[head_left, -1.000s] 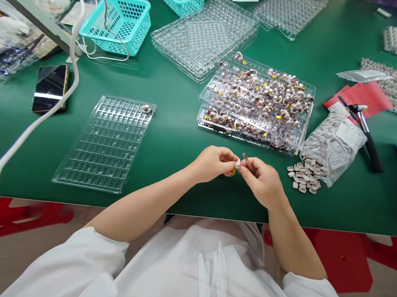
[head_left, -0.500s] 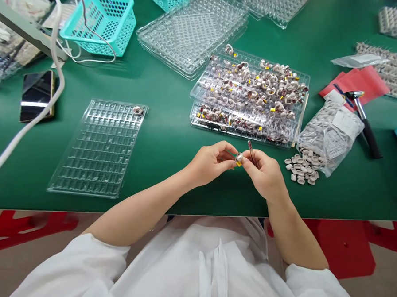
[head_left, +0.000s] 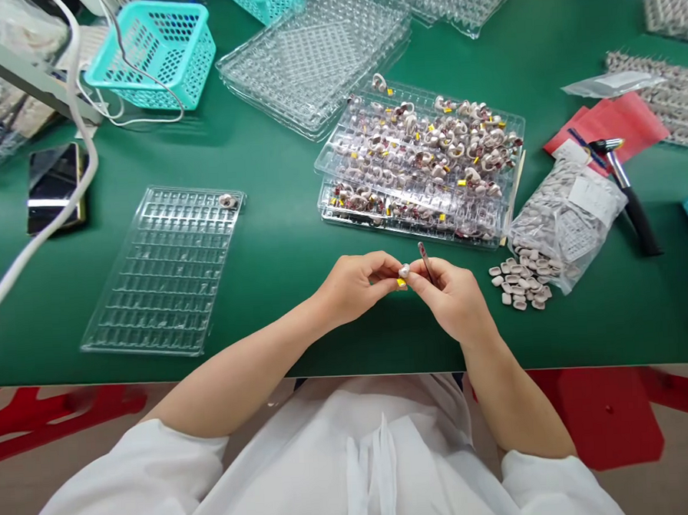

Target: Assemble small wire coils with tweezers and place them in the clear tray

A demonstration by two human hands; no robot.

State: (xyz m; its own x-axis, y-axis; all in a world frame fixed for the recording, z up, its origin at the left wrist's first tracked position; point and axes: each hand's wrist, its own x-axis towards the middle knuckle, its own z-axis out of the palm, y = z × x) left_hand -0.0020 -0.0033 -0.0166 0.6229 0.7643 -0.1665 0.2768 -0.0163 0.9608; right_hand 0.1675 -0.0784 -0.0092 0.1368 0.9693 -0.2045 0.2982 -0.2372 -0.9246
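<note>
My left hand (head_left: 362,286) pinches a small pale ring-shaped part (head_left: 403,271) with a yellow tab (head_left: 401,282) between thumb and fingertips. At the same part, the thumb and fingertip of my right hand (head_left: 450,292) press from the other side. A slim dark tool, apparently tweezers (head_left: 424,255), sticks up out of my right hand's closed fingers. Behind both hands, stacked clear trays (head_left: 325,205) carry many similar parts with yellow tabs. To the right, small beige caps (head_left: 519,285) lie loose by the mouth of a plastic bag (head_left: 572,213) of the same caps.
At left lies a clear compartment tray (head_left: 154,271) with one part (head_left: 226,201) in its far right corner. A phone (head_left: 56,188), a white cable (head_left: 87,148) and a turquoise basket (head_left: 198,61) are beyond. A black-handled hammer (head_left: 635,215) rests beside red sheets (head_left: 631,123).
The camera view has shifted slightly. Both hands stay together on the small part, which has turned a little, and the fingertips of the right hand sit closer on it.
</note>
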